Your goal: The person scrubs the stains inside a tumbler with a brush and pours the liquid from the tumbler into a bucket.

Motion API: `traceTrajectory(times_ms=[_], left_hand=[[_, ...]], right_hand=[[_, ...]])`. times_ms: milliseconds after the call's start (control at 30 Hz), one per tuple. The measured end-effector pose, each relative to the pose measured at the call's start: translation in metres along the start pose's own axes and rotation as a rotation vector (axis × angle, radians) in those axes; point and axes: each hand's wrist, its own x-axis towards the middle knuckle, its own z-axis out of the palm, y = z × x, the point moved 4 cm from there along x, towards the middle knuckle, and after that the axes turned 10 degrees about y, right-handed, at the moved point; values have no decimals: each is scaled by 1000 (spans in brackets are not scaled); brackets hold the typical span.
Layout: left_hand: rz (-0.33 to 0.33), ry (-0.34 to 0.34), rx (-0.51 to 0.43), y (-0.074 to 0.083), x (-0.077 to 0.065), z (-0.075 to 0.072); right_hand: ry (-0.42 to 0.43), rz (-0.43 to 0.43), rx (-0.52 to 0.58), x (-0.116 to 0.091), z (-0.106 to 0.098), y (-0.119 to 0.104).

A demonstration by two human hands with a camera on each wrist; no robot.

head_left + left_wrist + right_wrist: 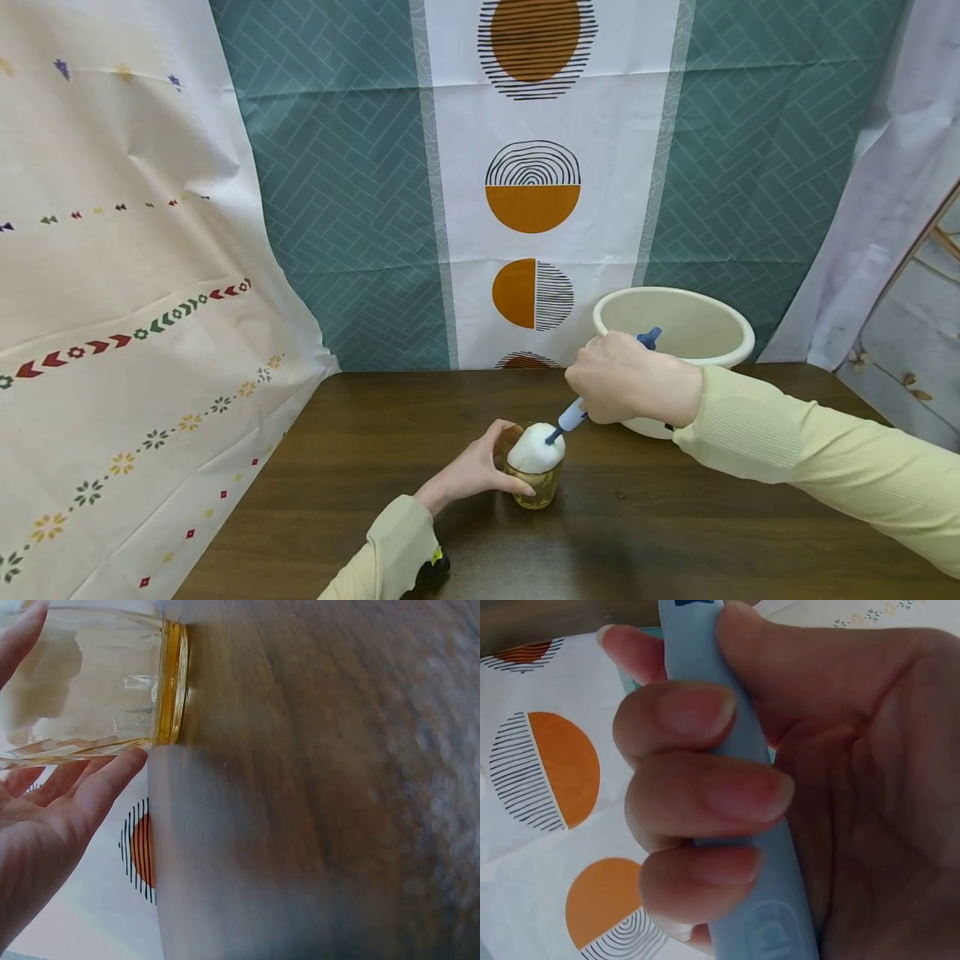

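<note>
An amber glass [536,492] stands upright on the brown table, with my left hand [480,467] around its left side. Thumb and fingers grip it from opposite sides; in the left wrist view, a fingertip [135,757] lies against the glass wall near the base. The white sponge head [534,450] of a cup brush sits in the mouth of the glass, part of it above the rim. My right hand [630,379] holds the brush by its light-blue handle [573,414], tilted up to the right. Curled fingers wrap the handle [761,915] in the right wrist view.
Behind my right hand stands a cream-white tub [738,360] at the back right of the wooden table [390,433]. A patterned cloth [360,208] hangs along the back edge, and an embroidered cloth [135,417] borders the left side.
</note>
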Motion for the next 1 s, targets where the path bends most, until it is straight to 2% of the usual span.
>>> traceTrajectory(times_ms=[267,567,1000], left_hand=[[-6,3,4,-1,-1,-1],[2,-5,-28,2,-1,0],[5,-3,-58,2,-1,-1]], right_hand=[[11,-16,-2,1,1,-1],[-10,13,10,4,5,-1],[45,31,-37,7,5,-1]])
